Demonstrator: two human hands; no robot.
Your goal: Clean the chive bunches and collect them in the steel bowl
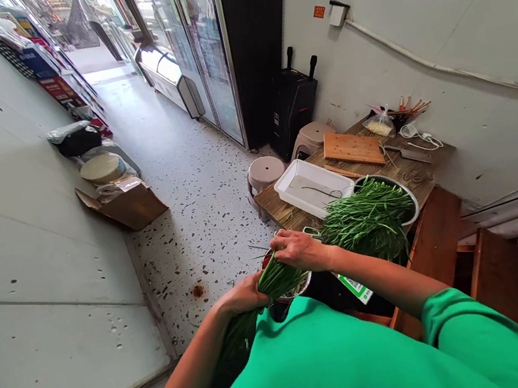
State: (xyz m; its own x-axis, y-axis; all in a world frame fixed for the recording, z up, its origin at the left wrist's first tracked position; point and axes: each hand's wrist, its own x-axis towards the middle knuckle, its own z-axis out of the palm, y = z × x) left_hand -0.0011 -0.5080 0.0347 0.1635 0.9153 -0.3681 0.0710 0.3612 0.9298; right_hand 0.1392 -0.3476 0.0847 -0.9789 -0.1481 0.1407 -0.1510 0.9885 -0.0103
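My left hand [243, 294] is wrapped round a bunch of green chives [280, 276], held in front of my body. The leafy ends trail down to the left, beside my green shirt. My right hand [301, 250] is closed at the upper end of the same bunch, its fingertips pinching stalk ends. Below the bunch is a round bowl [304, 287], mostly hidden by the chives and my hands. Right of my right hand, a large heap of chives [366, 215] spills over a metal basin [414, 214] on the table's corner.
On the wooden table [279, 210] are a white tray [297, 197] with a few stray stalks, a wooden board [353, 147], a cleaver [415, 155] and a plastic bag [381, 125]. Stools [266, 170] stand behind it. A cardboard box [134, 205] lies by the left wall.
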